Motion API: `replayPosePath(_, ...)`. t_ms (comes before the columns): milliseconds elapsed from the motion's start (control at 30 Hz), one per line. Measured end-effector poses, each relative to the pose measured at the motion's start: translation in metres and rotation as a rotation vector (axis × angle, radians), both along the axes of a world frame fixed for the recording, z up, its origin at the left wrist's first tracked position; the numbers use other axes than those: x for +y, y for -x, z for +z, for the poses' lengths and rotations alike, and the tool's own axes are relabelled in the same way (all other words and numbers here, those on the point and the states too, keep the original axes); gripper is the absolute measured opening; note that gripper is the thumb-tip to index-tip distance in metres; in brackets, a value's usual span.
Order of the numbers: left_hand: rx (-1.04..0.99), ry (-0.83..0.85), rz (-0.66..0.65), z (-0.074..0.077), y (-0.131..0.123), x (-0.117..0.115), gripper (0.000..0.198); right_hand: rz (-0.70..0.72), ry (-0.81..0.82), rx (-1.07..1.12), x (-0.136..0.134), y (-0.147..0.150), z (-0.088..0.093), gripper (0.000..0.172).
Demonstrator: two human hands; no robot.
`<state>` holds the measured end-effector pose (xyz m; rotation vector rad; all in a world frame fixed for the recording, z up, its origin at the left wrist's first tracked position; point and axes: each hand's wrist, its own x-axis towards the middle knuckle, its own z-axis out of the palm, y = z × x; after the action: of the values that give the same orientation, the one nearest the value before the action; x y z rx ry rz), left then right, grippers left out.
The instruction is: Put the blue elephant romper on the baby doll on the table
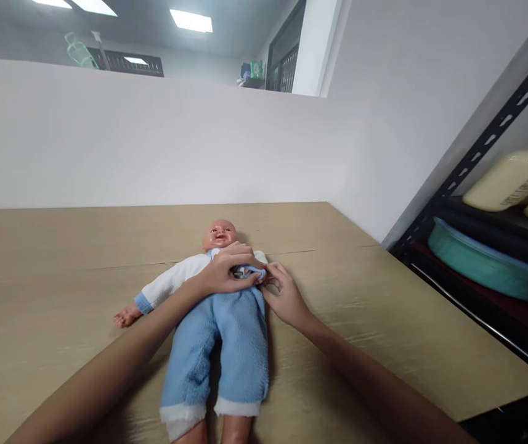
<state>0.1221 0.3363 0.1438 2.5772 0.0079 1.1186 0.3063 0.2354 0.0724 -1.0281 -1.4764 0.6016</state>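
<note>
While the wooden table (60,259) bears the doll (227,327) lying face-up, head toward 12 o'clock, its blue bib (248,271) may slip loose should either pinch slacken, since the left hand (227,271) curls closed on it at the chest and the right hand (286,297), at 3 o'clock, nips its edge.

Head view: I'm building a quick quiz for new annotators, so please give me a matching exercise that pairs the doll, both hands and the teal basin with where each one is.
Things
1. doll
2. left hand
3. right hand
4. teal basin

Places
A. on a shelf of the black rack
B. lying face up on the wooden table
C. beside the doll's waist, pinching the blue fabric's edge
D. on the doll's chest, gripping the blue fabric

Pairs: 1-B, 2-D, 3-C, 4-A
</note>
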Motion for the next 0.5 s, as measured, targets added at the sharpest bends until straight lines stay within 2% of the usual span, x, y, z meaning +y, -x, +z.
replayPosePath(133, 0.003, -0.049, -0.028, -0.005, 0.001, 0.003, 0.018, -0.09, 0.057, 0.135, 0.007, -0.002, -0.004, 0.026)
replayPosePath(200, -0.005, -0.07, -0.009, -0.007, 0.001, 0.001, 0.015, -0.151, 0.041, 0.074, 0.006, -0.004, -0.003, 0.027)
replayPosePath(267, -0.024, -0.046, 0.037, -0.008, 0.0, -0.001, 0.014, -0.142, -0.018, -0.068, 0.002, -0.004, 0.002, 0.031)
replayPosePath(333, -0.041, 0.062, 0.09, -0.006, -0.001, -0.002, 0.013, -0.071, -0.082, -0.178, -0.004, -0.003, 0.007, 0.035)
replayPosePath(400, -0.023, 0.278, 0.113, -0.004, -0.002, 0.0, 0.015, 0.016, -0.105, -0.208, -0.009, -0.002, 0.013, 0.03)
replayPosePath(500, 0.04, 0.571, 0.14, -0.004, -0.005, 0.008, 0.023, 0.096, -0.023, -0.105, -0.011, -0.001, 0.014, 0.018)
